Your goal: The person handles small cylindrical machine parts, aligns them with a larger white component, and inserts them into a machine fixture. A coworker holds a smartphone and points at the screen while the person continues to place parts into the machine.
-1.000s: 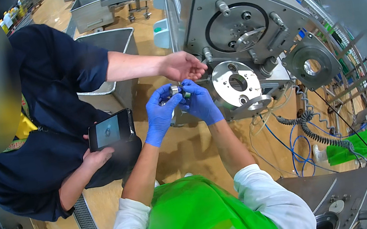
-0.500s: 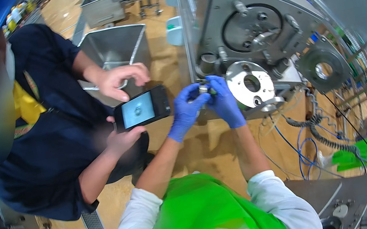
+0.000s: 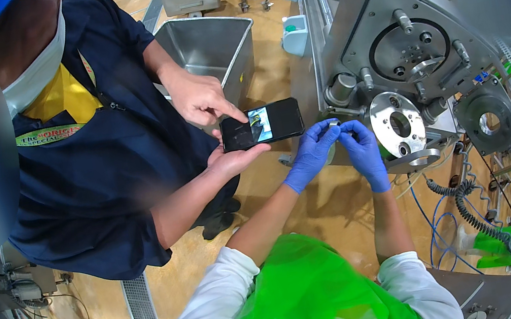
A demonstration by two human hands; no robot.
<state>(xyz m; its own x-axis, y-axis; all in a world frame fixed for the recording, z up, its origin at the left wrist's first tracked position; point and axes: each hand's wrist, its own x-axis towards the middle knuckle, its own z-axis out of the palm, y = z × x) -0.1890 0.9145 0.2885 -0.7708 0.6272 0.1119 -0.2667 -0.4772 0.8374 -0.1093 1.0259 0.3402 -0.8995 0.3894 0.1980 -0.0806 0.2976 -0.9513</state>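
Observation:
Both my hands wear blue gloves and meet in front of me, left of a bright metal disc. My left hand (image 3: pixel 313 155) pinches a small metal part (image 3: pixel 333 123) between thumb and fingertips. My right hand (image 3: pixel 363 151) is closed, its fingertips at the same part; most of the part is hidden by the gloves. Just left of them a co-worker holds a black phone (image 3: pixel 279 121) flat on one palm (image 3: pixel 235 160). The co-worker's other hand (image 3: pixel 201 101) points a finger at its lit picture. The round metal disc (image 3: pixel 398 124), with a central hole, sits beside my right hand.
A large steel machine (image 3: pixel 344 41) stands at the right, with a flanged plate (image 3: pixel 490 116) hanging off it. Coiled black cable (image 3: pixel 459 188) and blue hoses (image 3: pixel 441 222) trail below. A steel bin (image 3: pixel 208 48) stands behind the co-worker (image 3: pixel 85 203). A drain grate (image 3: pixel 143 316) runs along the floor.
My view has shifted, so the scene sits further right. The phone has turned level and shows another picture, with the co-worker's finger now at its screen. My hands keep the metal part between them.

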